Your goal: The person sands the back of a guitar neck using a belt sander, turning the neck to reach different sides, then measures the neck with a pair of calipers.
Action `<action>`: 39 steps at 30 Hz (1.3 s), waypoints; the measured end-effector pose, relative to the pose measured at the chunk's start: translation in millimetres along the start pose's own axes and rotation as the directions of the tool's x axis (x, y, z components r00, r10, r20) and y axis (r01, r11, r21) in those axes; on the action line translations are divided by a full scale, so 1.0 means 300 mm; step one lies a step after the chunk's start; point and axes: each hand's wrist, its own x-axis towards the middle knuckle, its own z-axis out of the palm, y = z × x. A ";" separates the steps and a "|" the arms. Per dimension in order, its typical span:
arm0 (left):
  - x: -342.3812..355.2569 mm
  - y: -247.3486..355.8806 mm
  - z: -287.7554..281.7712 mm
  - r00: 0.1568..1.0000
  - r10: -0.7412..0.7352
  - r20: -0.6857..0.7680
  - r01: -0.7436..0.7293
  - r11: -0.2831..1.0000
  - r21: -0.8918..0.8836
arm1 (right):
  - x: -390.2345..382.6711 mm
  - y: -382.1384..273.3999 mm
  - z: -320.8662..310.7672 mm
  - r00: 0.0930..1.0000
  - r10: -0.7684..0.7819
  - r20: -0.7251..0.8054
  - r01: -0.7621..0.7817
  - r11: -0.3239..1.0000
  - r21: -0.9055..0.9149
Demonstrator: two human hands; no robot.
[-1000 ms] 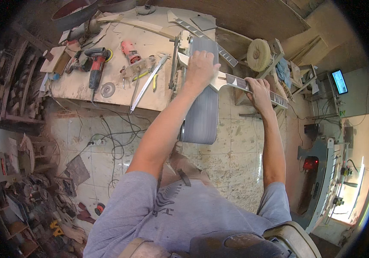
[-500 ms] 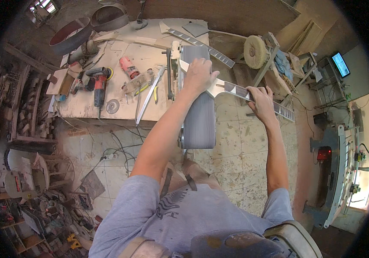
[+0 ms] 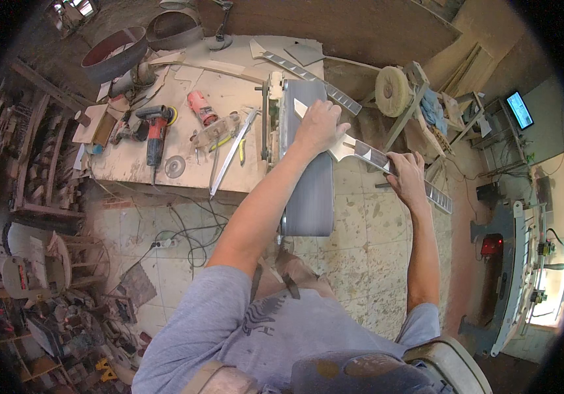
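Note:
A guitar neck point(image 3: 368, 154) with a dark fretboard and pale inlays lies slantwise, its light wooden headstock over the belt of a belt sander point(image 3: 309, 197). My left hand point(image 3: 321, 128) is closed over the headstock, pressing it down near the belt's upper part. The fingers of my right hand point(image 3: 408, 176) wrap round the neck further along, to the right of the sander. My right hand covers part of the fretboard. Whether the headstock's underside touches the belt is hidden.
Left of the sander, a workbench point(image 3: 193, 148) bears an orange power sander point(image 3: 156, 134), a red power tool point(image 3: 201, 107) and a metal square point(image 3: 235, 152). Another fretted neck point(image 3: 308, 75) lies behind. A buffing wheel point(image 3: 392, 85) stands right. Cables point(image 3: 190, 236) trail across the floor.
The view has shifted slightly. Both hands and the guitar neck have moved a little right across the belt, and the neck's right end has swung toward me.

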 end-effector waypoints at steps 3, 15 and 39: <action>0.003 -0.014 -0.012 0.999 -0.025 0.028 0.025 1.000 -0.007 | 0.005 -0.006 0.009 1.000 -0.019 -0.018 0.019 1.000 0.009; -0.039 -0.049 -0.105 0.996 -0.029 0.081 0.028 1.000 0.008 | 0.009 -0.103 0.061 0.999 0.022 -0.045 -0.015 0.990 0.143; -0.289 0.188 -0.487 0.945 -0.074 0.319 0.320 0.005 -0.947 | -0.563 -0.855 -0.246 0.805 0.591 0.040 -0.397 0.488 0.777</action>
